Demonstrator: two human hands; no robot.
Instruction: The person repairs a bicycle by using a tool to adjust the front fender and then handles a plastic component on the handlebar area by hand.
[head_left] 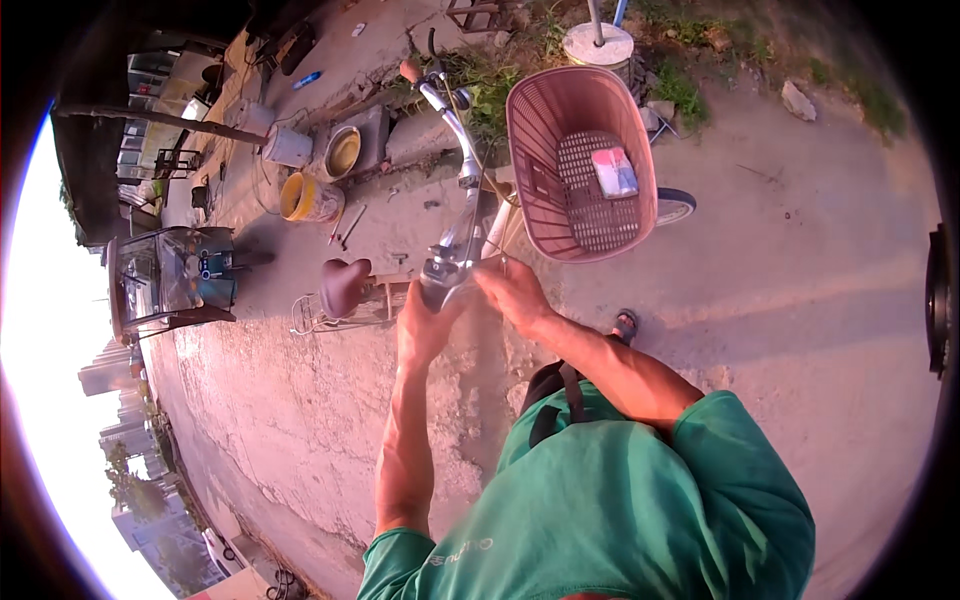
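A bicycle stands in front of me, its silver handlebar (466, 150) running away from my hands. My left hand (425, 325) is closed around the near end of the bar, beside a metal brake lever clamp (443, 268). Just to its right, my right hand (515, 295) has its fingers drawn together by a thin cable at the same end; what they pinch is too small to make out. Beyond it, a brown plastic basket (522, 165) is mounted on the bicycle, with a pink and white packet (614, 173) inside. The brown saddle (345, 288) sits left of my left hand.
Tools (352, 228) lie on the ground near a yellow bucket (309, 198). Behind them are a white bucket (288, 147) and a round basin (343, 151). A covered three-wheeler (172, 280) stands far left. A concrete-based post (598, 45) rises past the basket.
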